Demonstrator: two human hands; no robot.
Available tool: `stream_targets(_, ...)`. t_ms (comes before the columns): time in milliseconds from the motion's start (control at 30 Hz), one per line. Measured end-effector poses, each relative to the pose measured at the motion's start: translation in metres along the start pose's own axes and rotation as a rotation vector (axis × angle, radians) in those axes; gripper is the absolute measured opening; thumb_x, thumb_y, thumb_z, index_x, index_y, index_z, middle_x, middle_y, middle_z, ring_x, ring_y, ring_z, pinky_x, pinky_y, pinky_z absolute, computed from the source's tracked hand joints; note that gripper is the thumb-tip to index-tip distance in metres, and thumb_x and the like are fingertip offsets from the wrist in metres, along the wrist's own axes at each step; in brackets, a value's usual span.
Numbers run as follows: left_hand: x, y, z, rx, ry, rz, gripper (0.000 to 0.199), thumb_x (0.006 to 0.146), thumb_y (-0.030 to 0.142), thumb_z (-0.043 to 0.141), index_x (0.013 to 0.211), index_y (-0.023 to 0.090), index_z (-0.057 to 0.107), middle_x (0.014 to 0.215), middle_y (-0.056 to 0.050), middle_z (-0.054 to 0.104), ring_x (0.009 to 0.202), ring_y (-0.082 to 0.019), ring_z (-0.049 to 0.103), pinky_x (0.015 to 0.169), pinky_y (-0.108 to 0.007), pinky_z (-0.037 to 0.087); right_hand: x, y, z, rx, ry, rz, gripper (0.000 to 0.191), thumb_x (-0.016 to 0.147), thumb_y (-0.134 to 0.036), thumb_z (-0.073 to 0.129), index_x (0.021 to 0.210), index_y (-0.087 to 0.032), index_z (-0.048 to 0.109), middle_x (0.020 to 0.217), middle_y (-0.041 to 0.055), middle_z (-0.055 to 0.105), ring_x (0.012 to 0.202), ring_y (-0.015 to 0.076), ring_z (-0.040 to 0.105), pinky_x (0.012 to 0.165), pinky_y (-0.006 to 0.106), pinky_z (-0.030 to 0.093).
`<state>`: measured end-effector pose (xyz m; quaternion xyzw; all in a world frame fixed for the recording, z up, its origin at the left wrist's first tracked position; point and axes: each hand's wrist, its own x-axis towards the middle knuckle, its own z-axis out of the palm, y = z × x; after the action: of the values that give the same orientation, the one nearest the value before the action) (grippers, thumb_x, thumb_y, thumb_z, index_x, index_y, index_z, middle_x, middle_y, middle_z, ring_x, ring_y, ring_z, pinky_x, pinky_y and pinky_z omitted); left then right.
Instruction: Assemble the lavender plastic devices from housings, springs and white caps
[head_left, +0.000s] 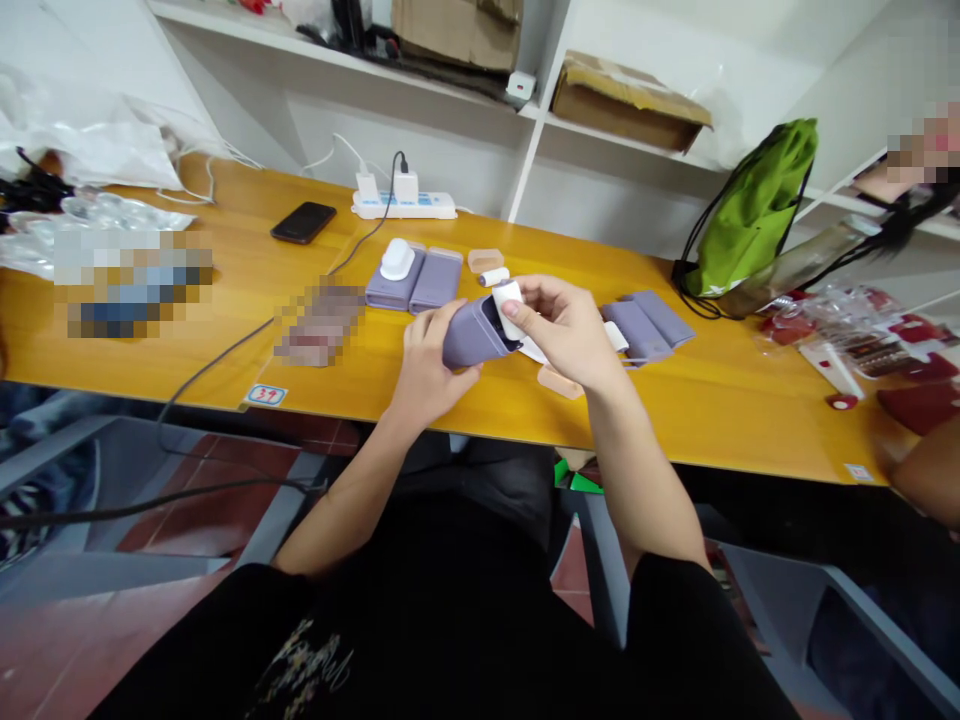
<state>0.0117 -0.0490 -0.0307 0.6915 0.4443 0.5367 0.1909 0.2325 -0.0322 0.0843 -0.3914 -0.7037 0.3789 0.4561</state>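
Note:
A purple case (474,335) lies tilted in my left hand (429,365), whose fingers wrap round its left end. The case's open end faces right and looks dark inside. My right hand (562,325) pinches a small white block (509,308) at that opening. Just behind my hands, another white piece (494,277) rests on the table near a peach-coloured lid (486,261). A second peach piece (559,382) lies in front of my right hand. Partly hidden behind my right wrist is a white object (616,337) beside purple cases (649,325).
Two purple cases (436,280), one topped by a white plug (397,259), lie behind my left hand. A phone (304,222) and power strip (405,206) sit further back. A green bag (757,215) and wrapped items (870,340) are at right. A dark cable crosses the table at left.

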Motion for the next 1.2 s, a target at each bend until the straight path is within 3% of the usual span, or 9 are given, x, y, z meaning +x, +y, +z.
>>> stream_targets(333, -0.001, 0.004, -0.003, 0.149, -0.03, 0.011, 0.092, 0.088, 0.021, 0.087, 0.172, 0.034, 0.055, 0.164, -0.013, 0.067, 0.154, -0.043, 0.062, 0.138, -0.066, 0.048, -0.008, -0.003, 0.002, -0.162, 0.041, -0.018, 0.041, 0.098, -0.063, 0.099, 0.116, -0.027, 0.095, 0.107, 0.0058, 0.092, 0.097, 0.025, 0.084, 0.086, 0.039, 0.067)
stream_targets(567, -0.003, 0.004, 0.0, 0.162, -0.008, 0.009, 0.094, 0.089, 0.022, 0.089, 0.176, 0.034, 0.055, 0.158, -0.014, 0.066, 0.152, -0.044, 0.062, 0.136, -0.066, 0.049, -0.017, -0.012, 0.005, -0.371, 0.081, -0.082, 0.022, 0.105, -0.045, 0.091, 0.119, -0.029, 0.097, 0.104, 0.0035, 0.094, 0.094, 0.0261, 0.086, 0.086, 0.042, 0.066)
stream_targets(733, -0.004, 0.003, 0.0, 0.147, 0.002, 0.018, 0.093, 0.088, 0.022, 0.09, 0.175, 0.034, 0.058, 0.156, -0.014, 0.065, 0.151, -0.043, 0.061, 0.137, -0.067, 0.048, -0.018, -0.016, 0.004, -0.457, 0.04, -0.111, 0.021, 0.108, -0.044, 0.086, 0.118, -0.029, 0.097, 0.106, 0.0039, 0.093, 0.095, 0.0272, 0.084, 0.087, 0.043, 0.063)
stream_targets(967, -0.008, 0.002, 0.002, 0.13, -0.007, 0.024, 0.091, 0.09, 0.026, 0.09, 0.175, 0.033, 0.056, 0.156, -0.015, 0.062, 0.15, -0.044, 0.061, 0.137, -0.067, 0.049, -0.019, -0.026, 0.0, -0.532, 0.005, -0.139, 0.02, 0.111, -0.042, 0.081, 0.109, -0.028, 0.095, 0.091, 0.0028, 0.081, 0.079, 0.0216, 0.07, 0.078, 0.04, 0.053)
stream_targets(1200, -0.005, 0.001, 0.002, 0.145, -0.012, 0.016, 0.095, 0.088, 0.025, 0.091, 0.176, 0.033, 0.056, 0.155, -0.015, 0.063, 0.148, -0.043, 0.063, 0.136, -0.067, 0.05, -0.02, -0.026, 0.001, -0.508, 0.006, -0.159, 0.019, 0.11, -0.041, 0.082, 0.113, -0.026, 0.094, 0.092, 0.0025, 0.078, 0.083, 0.0226, 0.07, 0.082, 0.039, 0.052)
